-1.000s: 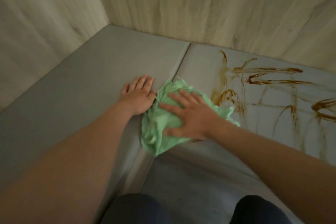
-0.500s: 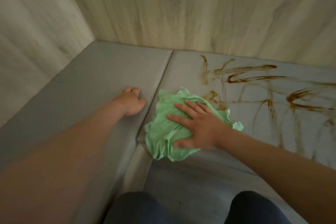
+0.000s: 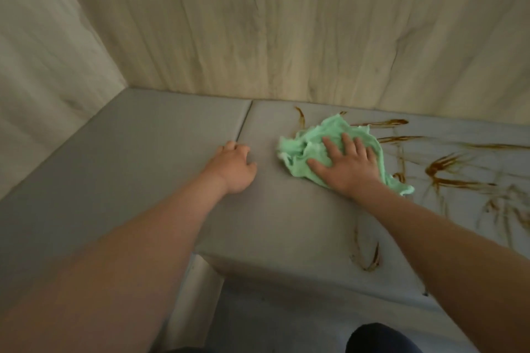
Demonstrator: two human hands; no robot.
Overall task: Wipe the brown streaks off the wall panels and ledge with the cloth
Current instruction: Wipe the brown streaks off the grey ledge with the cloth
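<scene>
A crumpled green cloth [image 3: 304,149] lies on the right grey panel [image 3: 281,209], and my right hand [image 3: 344,163] presses flat on it with straight, spread fingers. Brown streaks [image 3: 447,172] cover the panel to the right of the cloth, with thinner ones [image 3: 384,123] just behind it. A fainter brown smear [image 3: 370,255] sits near the panel's front edge. My left hand [image 3: 235,166] rests on the grey surface beside the seam [image 3: 243,126] between the two panels, fingers curled under, holding nothing.
Pale wood-grain walls [image 3: 286,22] rise behind and to the left of the panels, meeting in a corner. The left grey panel [image 3: 114,166] shows no streaks. A dark knee [image 3: 378,338] appears at the bottom edge, above a lower grey floor [image 3: 272,309].
My right hand slid the cloth to the right and away from me, over the streaks nearest the seam, which are now gone. The left hand's fingers curled under. The camera tilted up.
</scene>
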